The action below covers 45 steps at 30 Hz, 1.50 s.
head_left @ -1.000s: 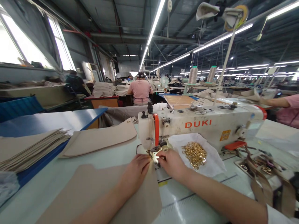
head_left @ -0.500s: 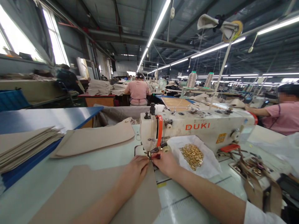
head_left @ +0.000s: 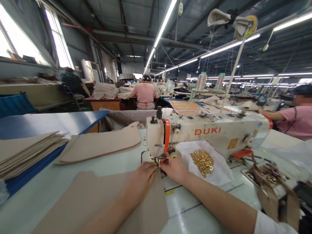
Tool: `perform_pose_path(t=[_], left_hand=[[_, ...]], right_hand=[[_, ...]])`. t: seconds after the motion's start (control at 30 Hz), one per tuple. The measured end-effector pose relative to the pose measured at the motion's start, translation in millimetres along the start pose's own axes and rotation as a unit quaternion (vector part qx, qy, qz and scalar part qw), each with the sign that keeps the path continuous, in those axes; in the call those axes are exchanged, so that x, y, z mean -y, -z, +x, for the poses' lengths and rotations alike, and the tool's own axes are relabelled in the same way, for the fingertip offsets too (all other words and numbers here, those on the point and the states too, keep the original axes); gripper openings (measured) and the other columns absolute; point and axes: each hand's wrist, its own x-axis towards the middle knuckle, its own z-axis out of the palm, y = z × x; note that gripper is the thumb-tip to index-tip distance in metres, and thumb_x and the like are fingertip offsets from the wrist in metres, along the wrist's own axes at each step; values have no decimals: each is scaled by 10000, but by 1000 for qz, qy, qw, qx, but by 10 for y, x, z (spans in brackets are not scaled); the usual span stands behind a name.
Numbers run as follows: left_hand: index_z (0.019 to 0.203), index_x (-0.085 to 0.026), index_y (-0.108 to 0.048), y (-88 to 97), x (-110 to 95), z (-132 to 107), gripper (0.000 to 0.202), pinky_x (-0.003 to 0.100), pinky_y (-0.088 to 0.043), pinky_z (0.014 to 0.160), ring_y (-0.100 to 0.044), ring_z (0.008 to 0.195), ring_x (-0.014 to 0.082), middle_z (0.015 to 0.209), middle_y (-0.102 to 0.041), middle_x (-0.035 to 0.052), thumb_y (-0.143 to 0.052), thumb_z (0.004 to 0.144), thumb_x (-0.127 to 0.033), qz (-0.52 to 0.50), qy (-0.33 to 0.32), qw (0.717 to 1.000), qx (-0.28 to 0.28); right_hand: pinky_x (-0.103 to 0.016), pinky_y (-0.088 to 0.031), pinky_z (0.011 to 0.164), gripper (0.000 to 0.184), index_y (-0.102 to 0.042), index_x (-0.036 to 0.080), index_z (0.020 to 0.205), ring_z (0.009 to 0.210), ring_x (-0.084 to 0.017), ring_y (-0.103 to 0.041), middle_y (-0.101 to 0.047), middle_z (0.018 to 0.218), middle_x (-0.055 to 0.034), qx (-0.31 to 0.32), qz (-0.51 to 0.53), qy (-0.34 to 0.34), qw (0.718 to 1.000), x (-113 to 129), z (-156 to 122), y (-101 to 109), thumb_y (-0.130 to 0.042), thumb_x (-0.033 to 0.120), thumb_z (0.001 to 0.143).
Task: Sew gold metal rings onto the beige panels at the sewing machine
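Note:
A large beige fabric panel (head_left: 97, 198) lies on the sewing machine's table, its far corner under the needle area. My left hand (head_left: 141, 178) is on that corner, fingers bent and drawn together, the tips close to the presser foot (head_left: 157, 160). From the other side my right hand (head_left: 174, 169) reaches in, thumb and fingers pinched just right of the needle. What it pinches is too small and hidden to make out. Above both hands stands the white sewing machine head (head_left: 195, 130) with an orange guard (head_left: 166, 136).
Gold metal clasps (head_left: 202, 162) lie on a white cloth (head_left: 223, 174) right of my right hand. Farther right are a parts tray with brown straps (head_left: 269, 198). Folded beige panels (head_left: 102, 144) and a stacked pile (head_left: 31, 154) lie left. Co-workers (head_left: 145, 94) sit beyond.
The view has shifted very slightly. Both hands stay at the needle in nearly the same pose, and the fabric panel shows no clear movement.

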Motion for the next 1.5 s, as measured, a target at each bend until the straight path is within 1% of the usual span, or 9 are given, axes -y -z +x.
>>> perform_pose_path(t=[0.13, 0.27, 0.4, 0.83, 1.0, 1.17, 1.33, 1.43, 1.5], left_hand=[[946, -197, -686, -19, 24, -7, 245, 380, -561, 874, -655, 918, 207, 956, -729, 62, -473, 862, -110, -6, -3, 1000, -10], [962, -198, -680, -46, 48, -13, 246, 388, -562, 875, -653, 930, 212, 970, -727, 64, -464, 873, -123, -4, -9, 1000, -17], [943, -197, -679, -40, 41, -7, 233, 371, -566, 860, -655, 905, 205, 941, -727, 63, -463, 881, -136, -10, -17, 999, -25], [928, -188, -668, -26, 22, -3, 212, 369, -547, 879, -646, 920, 208, 936, -717, 61, -467, 891, -131, -10, 5, 1000, 0], [962, -184, -668, -25, 26, 2, 227, 384, -538, 887, -638, 941, 216, 961, -715, 70, -451, 907, -149, -22, 13, 1000, 17], [945, -193, -678, -12, 22, 2, 230, 378, -542, 875, -640, 933, 222, 950, -720, 68, -454, 900, -165, -26, 16, 999, 13], [932, -196, -675, 14, -6, 5, 228, 376, -544, 857, -641, 922, 220, 942, -720, 66, -449, 901, -178, -27, 28, 999, 18], [934, -203, -673, 5, 2, 2, 227, 377, -543, 869, -645, 926, 217, 954, -722, 62, -449, 901, -184, -29, 33, 999, 11], [938, -198, -671, -11, 20, -4, 223, 385, -543, 878, -646, 937, 222, 964, -721, 67, -451, 900, -190, -26, 32, 999, 5]], right_hand=[[-259, -433, 707, 146, -722, 181, 743, 787, -199, -658, -738, 776, -49, 1, -8, 8, 1000, -29, 20, 11, -583, 161, 783], [-323, -405, 814, 149, -727, 175, 792, 877, -241, -642, -735, 825, -83, -4, -25, 9, 1000, -47, 22, 12, -578, 182, 792], [-351, -382, 855, 146, -725, 163, 823, 912, -256, -626, -728, 845, -103, -7, -35, -2, 999, -42, 17, 16, -586, 196, 792], [-365, -362, 876, 137, -707, 146, 808, 922, -252, -604, -716, 867, -109, -25, -54, -10, 998, -91, 9, -7, -583, 197, 779], [-366, -369, 864, 138, -700, 155, 732, 912, -252, -602, -715, 831, -100, -21, -56, -1, 998, -101, 4, -48, -581, 194, 791], [-358, -398, 864, 158, -721, 156, 744, 869, -239, -624, -720, 819, -94, 1, -43, 6, 999, -140, 6, -22, -586, 195, 816], [-313, -438, 820, 123, -718, 161, 864, 906, -226, -619, -709, 892, -84, 29, -18, 57, 998, -152, -121, 103, -607, 141, 813], [-264, -439, 826, 114, -700, 177, 890, 913, -189, -604, -697, 902, -47, 54, 1, 122, 991, -161, -296, 179, -615, 130, 831], [-243, -435, 830, 95, -683, 174, 870, 906, -173, -590, -688, 892, -33, 72, 0, 187, 980, -187, -414, 220, -604, 124, 854]])
